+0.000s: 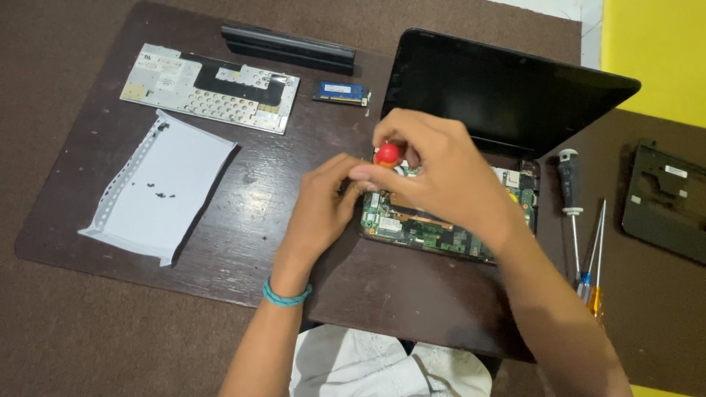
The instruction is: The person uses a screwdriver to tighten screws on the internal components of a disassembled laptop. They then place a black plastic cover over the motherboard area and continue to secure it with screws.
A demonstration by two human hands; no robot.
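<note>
Head view: the right hand [434,165] pinches a small screwdriver [387,154] by its round red cap, upright over the opened laptop [441,228]. The left hand [323,202] curls at the laptop's left edge; its hold is unclear. The exposed green board looks thin and fragile, the smooth cap light but slippery.

A removed keyboard [209,88], battery bar [288,47], blue memory stick [340,92], screw-dotted paper [158,187] and spare screwdrivers [581,220] lie on the dark table [243,250].
</note>
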